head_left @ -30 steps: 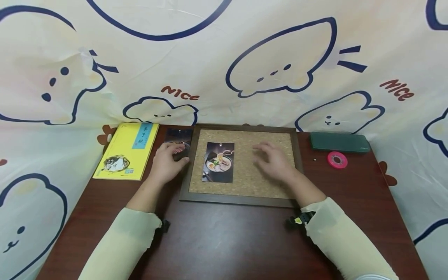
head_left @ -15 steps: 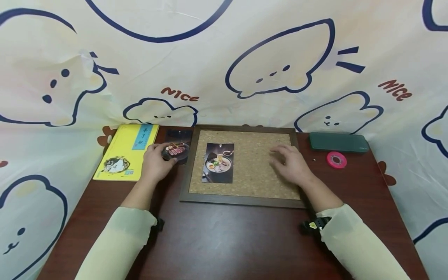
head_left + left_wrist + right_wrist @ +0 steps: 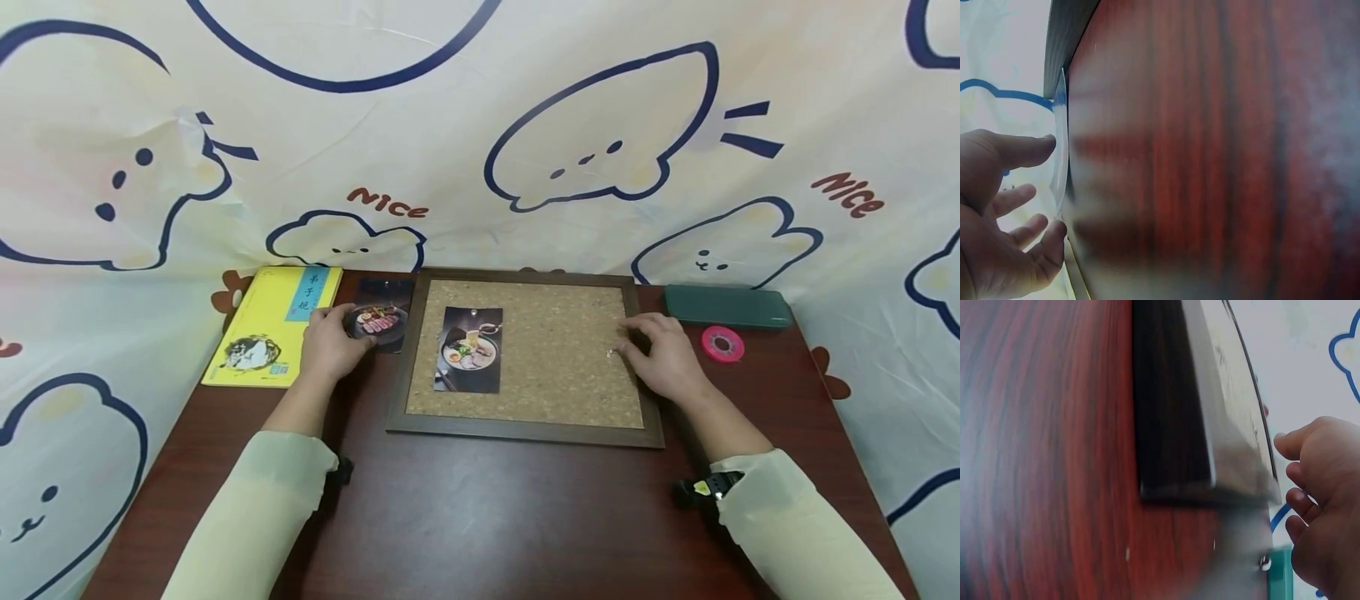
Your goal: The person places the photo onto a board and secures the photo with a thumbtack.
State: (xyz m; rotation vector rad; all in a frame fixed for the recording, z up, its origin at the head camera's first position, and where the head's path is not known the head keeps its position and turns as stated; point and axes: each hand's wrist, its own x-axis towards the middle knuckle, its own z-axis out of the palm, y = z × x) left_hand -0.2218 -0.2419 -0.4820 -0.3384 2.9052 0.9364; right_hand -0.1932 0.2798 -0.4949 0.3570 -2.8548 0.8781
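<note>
My left hand (image 3: 330,343) is over the left side of a photo card (image 3: 382,318) showing a meat dish, which lies left of the framed cork board (image 3: 558,358). In the left wrist view the thumb and fingers stand apart near the card's edge (image 3: 1061,156). My right hand (image 3: 663,357) hovers over the board's right frame edge, fingers loosely bent, apparently holding nothing. A second photo card (image 3: 471,350) of a noodle bowl is on the cork, with a small pin at its top edge. Right of the board, a small shiny object (image 3: 1265,563) shows beside the green case.
A yellow book (image 3: 273,325) lies at the left, partly beside my left hand. At the back right are a green case (image 3: 727,306) and a pink round disc (image 3: 723,342). A patterned cloth (image 3: 450,125) hangs behind the brown table (image 3: 480,517).
My right hand has moved right across the cork to the board's right edge, above where a small object lay. My left hand has shifted left, uncovering more of the meat dish card.
</note>
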